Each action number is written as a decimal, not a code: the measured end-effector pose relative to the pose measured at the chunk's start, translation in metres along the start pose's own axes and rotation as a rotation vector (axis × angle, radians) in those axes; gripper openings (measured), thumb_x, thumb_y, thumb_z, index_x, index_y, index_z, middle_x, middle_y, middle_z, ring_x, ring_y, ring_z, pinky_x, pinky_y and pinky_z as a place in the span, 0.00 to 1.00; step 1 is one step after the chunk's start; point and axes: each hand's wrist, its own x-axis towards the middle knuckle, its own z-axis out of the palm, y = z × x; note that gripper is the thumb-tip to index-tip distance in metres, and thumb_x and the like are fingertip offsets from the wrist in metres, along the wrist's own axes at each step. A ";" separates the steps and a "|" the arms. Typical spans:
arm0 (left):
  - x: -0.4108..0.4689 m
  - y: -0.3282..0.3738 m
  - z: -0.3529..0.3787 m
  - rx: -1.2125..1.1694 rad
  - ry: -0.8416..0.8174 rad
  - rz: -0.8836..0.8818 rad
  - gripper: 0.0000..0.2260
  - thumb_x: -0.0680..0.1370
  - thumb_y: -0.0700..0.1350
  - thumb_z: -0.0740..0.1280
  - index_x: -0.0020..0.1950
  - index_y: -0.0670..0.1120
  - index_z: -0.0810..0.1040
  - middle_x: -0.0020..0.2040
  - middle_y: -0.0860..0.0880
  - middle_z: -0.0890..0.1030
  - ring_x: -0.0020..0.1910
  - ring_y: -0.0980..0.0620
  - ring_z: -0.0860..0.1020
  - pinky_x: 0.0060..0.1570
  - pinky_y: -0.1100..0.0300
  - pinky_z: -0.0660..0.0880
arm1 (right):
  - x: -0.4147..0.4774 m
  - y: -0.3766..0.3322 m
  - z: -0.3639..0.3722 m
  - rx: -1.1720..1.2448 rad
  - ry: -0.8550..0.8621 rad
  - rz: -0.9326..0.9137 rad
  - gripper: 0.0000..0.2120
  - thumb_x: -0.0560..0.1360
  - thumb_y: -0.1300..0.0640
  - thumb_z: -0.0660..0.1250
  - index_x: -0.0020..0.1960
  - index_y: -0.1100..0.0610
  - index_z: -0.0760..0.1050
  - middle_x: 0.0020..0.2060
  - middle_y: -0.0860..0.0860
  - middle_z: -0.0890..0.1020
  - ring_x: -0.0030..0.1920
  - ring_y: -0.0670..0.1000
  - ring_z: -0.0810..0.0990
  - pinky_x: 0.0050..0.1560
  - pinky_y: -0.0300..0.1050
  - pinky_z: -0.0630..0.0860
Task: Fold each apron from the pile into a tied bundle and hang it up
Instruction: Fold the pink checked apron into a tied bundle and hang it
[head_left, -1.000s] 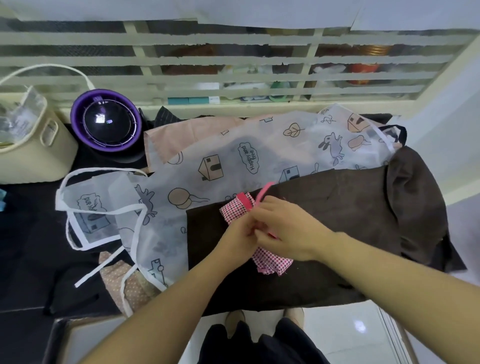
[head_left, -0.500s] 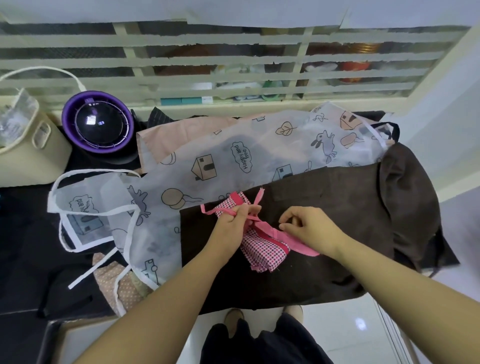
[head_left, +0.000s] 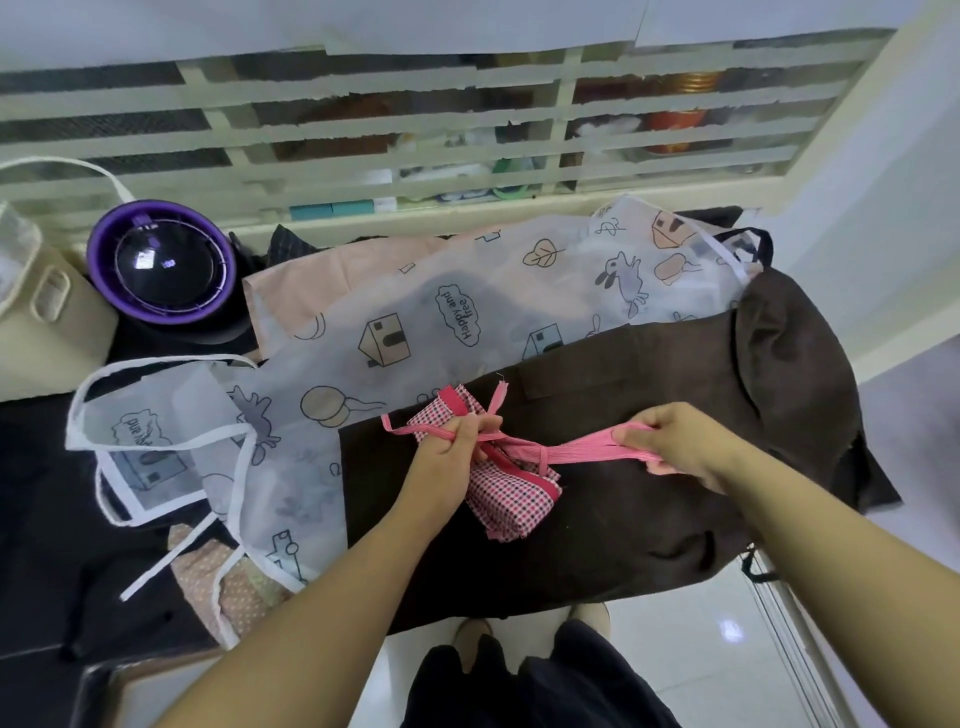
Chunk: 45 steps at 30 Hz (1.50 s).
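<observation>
Beige bin at 9 o'clock holds crumpled clear plastic. A purple-rimmed round unit with a dark dome sits just beside it at 10. The brown apron drapes over the near edge at 6 and off the end at 3, with glossy white floor tile beyond. A slatted grille closes off 12.

The gingham bundle, a pink check roll, lies on the brown apron at centre. Your left hand pinches the pink strap at the bundle. Your right hand grips the strap's loop, taut toward 3.

A translucent printed apron lies flat at 11, overlapping a peach apron.
</observation>
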 end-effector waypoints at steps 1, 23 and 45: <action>0.000 0.000 0.000 0.019 -0.004 0.004 0.16 0.84 0.48 0.52 0.57 0.48 0.79 0.50 0.54 0.79 0.47 0.59 0.75 0.46 0.70 0.69 | 0.002 0.001 -0.002 0.044 0.009 0.024 0.08 0.76 0.60 0.68 0.39 0.63 0.79 0.27 0.55 0.68 0.26 0.49 0.62 0.28 0.38 0.64; 0.001 0.003 -0.001 0.110 -0.118 0.114 0.14 0.84 0.47 0.53 0.61 0.48 0.76 0.54 0.54 0.78 0.54 0.61 0.75 0.50 0.73 0.70 | -0.003 -0.072 0.088 0.169 -0.092 -0.123 0.06 0.77 0.55 0.66 0.46 0.53 0.81 0.46 0.58 0.84 0.46 0.53 0.82 0.53 0.52 0.80; 0.013 0.031 -0.002 0.521 -0.268 -0.016 0.16 0.84 0.48 0.52 0.59 0.45 0.78 0.49 0.49 0.81 0.49 0.55 0.79 0.59 0.56 0.74 | -0.021 -0.045 0.074 -0.365 -0.167 -0.593 0.03 0.74 0.57 0.70 0.44 0.52 0.83 0.38 0.44 0.83 0.38 0.40 0.79 0.41 0.34 0.75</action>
